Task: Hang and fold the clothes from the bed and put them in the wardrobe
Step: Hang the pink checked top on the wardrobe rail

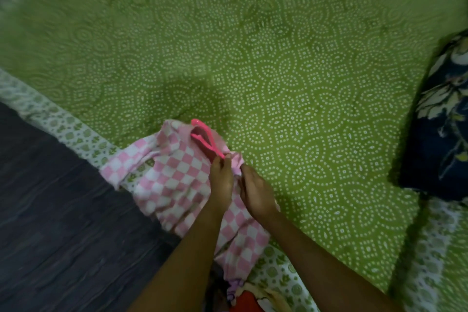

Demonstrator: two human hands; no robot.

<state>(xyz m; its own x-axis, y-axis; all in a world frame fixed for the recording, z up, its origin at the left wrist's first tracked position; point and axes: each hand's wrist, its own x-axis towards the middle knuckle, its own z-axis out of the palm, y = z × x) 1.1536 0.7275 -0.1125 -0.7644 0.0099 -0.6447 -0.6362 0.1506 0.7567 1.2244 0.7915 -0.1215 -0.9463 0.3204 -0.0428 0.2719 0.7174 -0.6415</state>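
A pink-and-white checked garment (174, 180) lies at the near edge of the bed, partly hanging over it. A bright pink plastic hanger (203, 138) pokes out of its top, hook pointing away from me. My left hand (221, 180) pinches the hanger's lower end together with the cloth. Just to its right, my right hand (255, 191) grips the garment's pale pink edge. Both forearms reach in from the bottom of the view and hide part of the garment.
The bed is covered by a green sheet with white dotted patterns (278, 58). A dark blue floral pillow (440, 121) lies at the right edge. Dark floor (50, 210) is at the left. More clothes, red and beige (250, 296), bunch at the bottom.
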